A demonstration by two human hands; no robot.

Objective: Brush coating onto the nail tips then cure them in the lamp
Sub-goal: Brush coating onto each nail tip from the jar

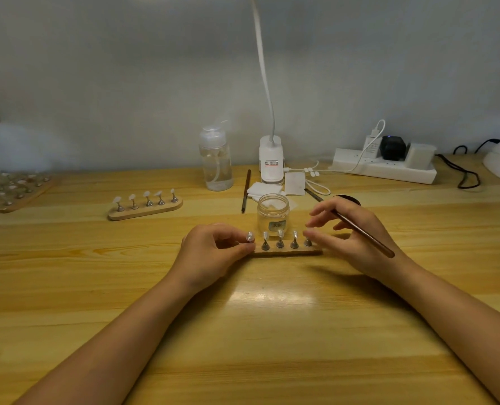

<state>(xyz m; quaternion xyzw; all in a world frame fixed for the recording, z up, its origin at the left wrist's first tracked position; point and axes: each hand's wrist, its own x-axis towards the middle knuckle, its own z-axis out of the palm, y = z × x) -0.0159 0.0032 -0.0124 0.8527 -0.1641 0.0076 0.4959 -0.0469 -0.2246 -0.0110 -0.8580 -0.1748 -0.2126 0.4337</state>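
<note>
- The nail tips (280, 232) sit on pegs along a small wooden stand (286, 252) near the middle of the worktop (243, 331); they look light and easily knocked, so I'd handle pegs, not tips.
- My left hand (210, 252) pinches the leftmost peg.
- My right hand (351, 232) loosely holds the brush (362, 232), fingertips at the rightmost peg.

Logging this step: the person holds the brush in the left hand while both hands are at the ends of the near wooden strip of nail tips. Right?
Not quite. The head view shows the brush in the right hand, not the left hand. Both hands are indeed at the ends of the near wooden strip of nail tips.
</note>
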